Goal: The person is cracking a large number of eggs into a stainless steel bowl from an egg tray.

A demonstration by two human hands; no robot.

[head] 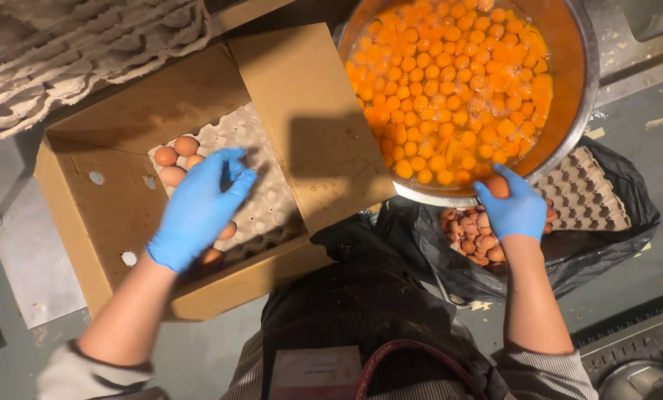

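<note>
Under our left hand (198,211), spread over the carton tray (268,185), brown eggs (174,159) waited; our right hand (513,207) pinched one egg (496,185) at the steel bowl (579,96) rim. Cracking step; next needs a clean split.

L hand (198,207) spread flat; R hand (515,207) curled.

stacked grey trays (64,52) | black bag (605,244) of eggshells (472,237) | grey floor (642,104)
</note>
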